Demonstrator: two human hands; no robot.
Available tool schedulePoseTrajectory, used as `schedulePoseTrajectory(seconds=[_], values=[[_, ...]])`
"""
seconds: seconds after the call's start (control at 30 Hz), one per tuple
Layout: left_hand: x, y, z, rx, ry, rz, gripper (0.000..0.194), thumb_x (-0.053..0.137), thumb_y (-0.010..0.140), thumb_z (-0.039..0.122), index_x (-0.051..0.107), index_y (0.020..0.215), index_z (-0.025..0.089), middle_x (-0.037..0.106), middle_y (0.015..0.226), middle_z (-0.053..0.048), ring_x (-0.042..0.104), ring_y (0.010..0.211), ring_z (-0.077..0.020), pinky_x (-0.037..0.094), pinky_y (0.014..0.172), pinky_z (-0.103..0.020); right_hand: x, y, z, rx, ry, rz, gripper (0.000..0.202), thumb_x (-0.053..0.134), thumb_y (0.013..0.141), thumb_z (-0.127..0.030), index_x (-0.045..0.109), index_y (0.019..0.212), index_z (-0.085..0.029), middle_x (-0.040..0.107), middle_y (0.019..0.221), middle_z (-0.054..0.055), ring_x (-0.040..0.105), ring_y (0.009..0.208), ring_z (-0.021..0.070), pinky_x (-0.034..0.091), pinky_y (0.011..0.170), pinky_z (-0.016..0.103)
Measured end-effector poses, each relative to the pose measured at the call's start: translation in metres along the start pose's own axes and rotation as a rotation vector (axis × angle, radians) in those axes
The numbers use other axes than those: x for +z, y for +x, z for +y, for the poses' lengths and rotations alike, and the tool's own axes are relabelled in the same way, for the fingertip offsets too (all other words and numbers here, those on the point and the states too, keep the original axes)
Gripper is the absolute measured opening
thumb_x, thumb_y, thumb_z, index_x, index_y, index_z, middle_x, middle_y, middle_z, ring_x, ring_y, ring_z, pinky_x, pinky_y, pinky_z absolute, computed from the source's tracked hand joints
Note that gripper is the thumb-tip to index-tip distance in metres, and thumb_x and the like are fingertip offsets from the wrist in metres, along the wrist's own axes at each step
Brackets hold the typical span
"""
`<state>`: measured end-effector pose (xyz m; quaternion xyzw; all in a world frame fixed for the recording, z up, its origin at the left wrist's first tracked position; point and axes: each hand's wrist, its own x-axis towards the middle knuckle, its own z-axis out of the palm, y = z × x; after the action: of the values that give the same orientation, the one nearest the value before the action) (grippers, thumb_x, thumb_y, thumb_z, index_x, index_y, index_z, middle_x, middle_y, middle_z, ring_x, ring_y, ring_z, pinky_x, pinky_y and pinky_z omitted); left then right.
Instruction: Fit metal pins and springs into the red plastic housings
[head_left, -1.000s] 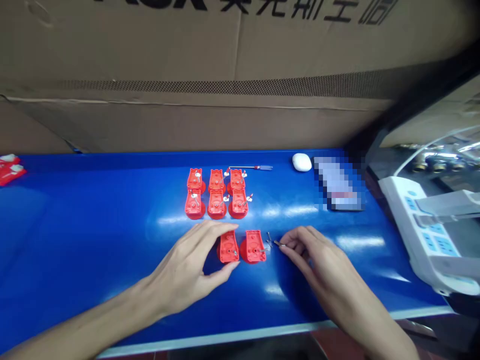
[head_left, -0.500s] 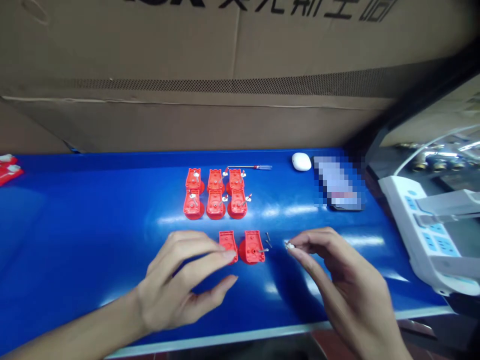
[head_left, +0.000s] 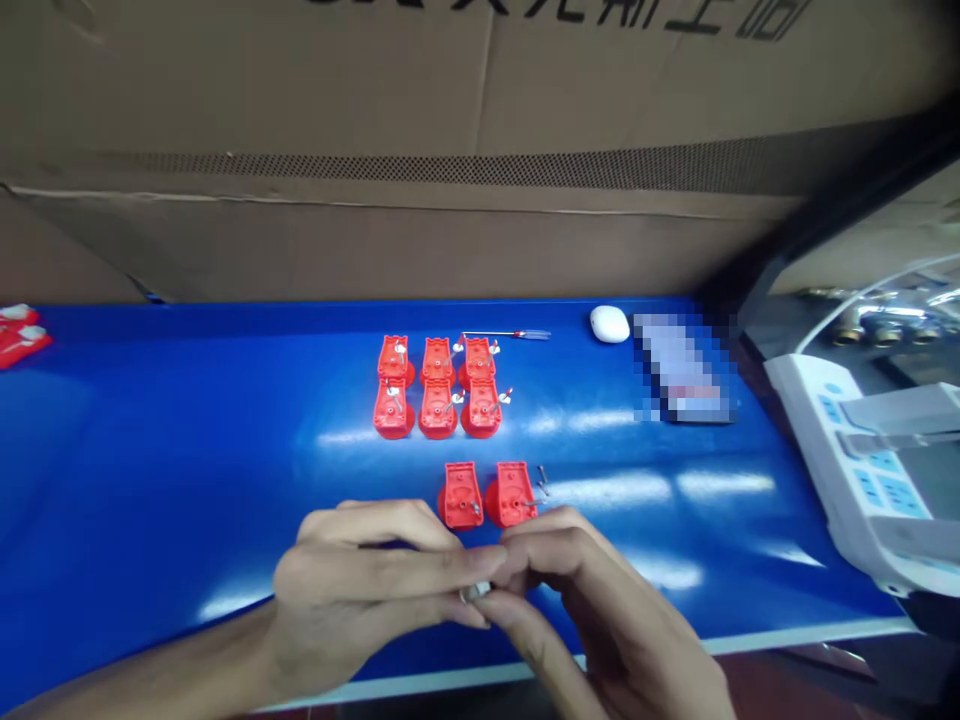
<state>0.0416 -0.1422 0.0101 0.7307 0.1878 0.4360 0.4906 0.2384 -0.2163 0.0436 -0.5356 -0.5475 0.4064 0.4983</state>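
My left hand [head_left: 382, 580] and my right hand [head_left: 592, 600] meet near the table's front edge. Between their fingertips is a small white part [head_left: 475, 592], mostly covered, pinched by both hands. Just beyond them stand two red plastic housings, a left one [head_left: 460, 495] and a right one [head_left: 514, 492], each with a metal piece on it. A couple of small screws [head_left: 542, 480] lie to the right of these. Farther back, several more red housings [head_left: 437, 408] sit in two rows, with small white-and-red parts and metal pins on them.
A screwdriver [head_left: 517, 334] lies behind the rows. At the back right are a white rounded case [head_left: 610, 324] and a blurred-out flat device [head_left: 686, 370]. A white power strip [head_left: 847, 460] stands at the right edge. Red and white pieces [head_left: 22, 335] lie far left. Cardboard [head_left: 420, 250] walls the back.
My right hand has moved left with the small white part to meet my left hand, whose fingers have closed on it. A metal piece now shows on the left front housing.
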Motion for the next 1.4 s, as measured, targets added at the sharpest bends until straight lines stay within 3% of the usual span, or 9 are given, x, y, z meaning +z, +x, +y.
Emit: schedulePoseTrajectory(seconds=[0.23,0.33,0.5,0.63,0.7,0.83,1.0,1.1,1.4], values=[[0.003,0.005,0.008,-0.353,-0.263,0.128,0.028,0.086,0.095,0.012,0.091,0.113,0.032,0.075,0.094,-0.003,0.078,0.067,-0.011,0.069,0.063,-0.02,-0.004,0.001,0.004,0.06,0.053,-0.021,0.008,0.072,0.105,-0.025,0.079,0.107,-0.028,0.076,0.092,0.003,0.074,0.083,0.0178,0.061,0.076,0.029],[0.002,0.011,0.009,-0.409,-0.289,0.139,0.02,0.088,0.092,0.011,0.093,0.101,0.029,0.074,0.102,-0.003,0.078,0.071,-0.0106,0.07,0.064,-0.02,-0.009,0.001,0.005,0.035,-0.004,0.015,0.014,0.074,0.103,-0.022,0.082,0.112,-0.029,0.077,0.094,0.004,0.076,0.083,0.0183,0.063,0.075,0.029],[0.004,0.011,0.011,-0.486,-0.49,0.173,0.019,0.073,0.104,0.01,0.086,0.106,0.025,0.082,0.112,-0.007,0.085,0.073,-0.0175,0.064,0.049,-0.016,-0.033,0.006,0.006,-0.023,-0.171,0.158,0.003,0.083,0.096,-0.029,0.085,0.094,-0.028,0.081,0.092,0.006,0.079,0.083,0.0219,0.066,0.067,0.027],[0.007,0.01,0.009,-0.481,-0.455,0.196,0.02,0.073,0.104,0.009,0.086,0.106,0.025,0.083,0.106,-0.005,0.085,0.07,-0.0164,0.063,0.049,-0.015,-0.048,0.01,0.009,0.073,-0.198,0.385,0.014,0.087,0.092,-0.041,0.084,0.091,-0.027,0.084,0.096,0.006,0.082,0.084,0.024,0.07,0.071,0.029],[0.006,0.01,0.007,-0.453,-0.401,0.22,0.02,0.076,0.102,0.009,0.087,0.106,0.026,0.083,0.103,-0.005,0.083,0.066,-0.0146,0.062,0.047,-0.014,-0.05,0.012,0.011,0.149,-0.223,0.427,0.022,0.089,0.089,-0.049,0.085,0.093,-0.027,0.086,0.102,0.006,0.083,0.091,0.0252,0.071,0.079,0.031],[0.002,0.012,0.004,-0.432,-0.291,0.244,0.019,0.081,0.097,0.009,0.089,0.103,0.025,0.081,0.095,-0.003,0.078,0.058,-0.011,0.059,0.044,-0.014,-0.05,0.016,0.018,0.247,-0.245,0.357,0.026,0.087,0.09,-0.054,0.086,0.095,-0.029,0.086,0.101,0.003,0.083,0.089,0.0213,0.068,0.08,0.028],[0.001,0.014,0.004,-0.451,-0.203,0.261,0.018,0.089,0.089,0.009,0.09,0.097,0.025,0.076,0.084,0.0,0.073,0.052,-0.0097,0.057,0.041,-0.014,-0.046,0.019,0.033,0.185,-0.218,0.346,0.025,0.089,0.089,-0.051,0.086,0.097,-0.028,0.085,0.091,0.001,0.079,0.077,0.0177,0.064,0.07,0.025],[0.002,0.015,0.004,-0.453,-0.19,0.263,0.018,0.088,0.089,0.008,0.09,0.096,0.025,0.076,0.082,0.0,0.072,0.051,-0.0088,0.055,0.041,-0.014,-0.043,0.019,0.039,0.162,-0.266,0.387,0.024,0.088,0.09,-0.051,0.086,0.099,-0.028,0.084,0.094,0.001,0.078,0.08,0.0176,0.062,0.072,0.026],[0.001,0.015,0.001,-0.479,-0.168,0.262,0.011,0.09,0.089,0.013,0.089,0.093,0.022,0.077,0.083,-0.001,0.07,0.051,-0.0083,0.055,0.044,-0.015,-0.047,0.017,0.042,0.086,-0.334,0.299,0.018,0.085,0.096,-0.044,0.085,0.103,-0.028,0.085,0.098,0.001,0.08,0.085,0.019,0.064,0.074,0.028]])
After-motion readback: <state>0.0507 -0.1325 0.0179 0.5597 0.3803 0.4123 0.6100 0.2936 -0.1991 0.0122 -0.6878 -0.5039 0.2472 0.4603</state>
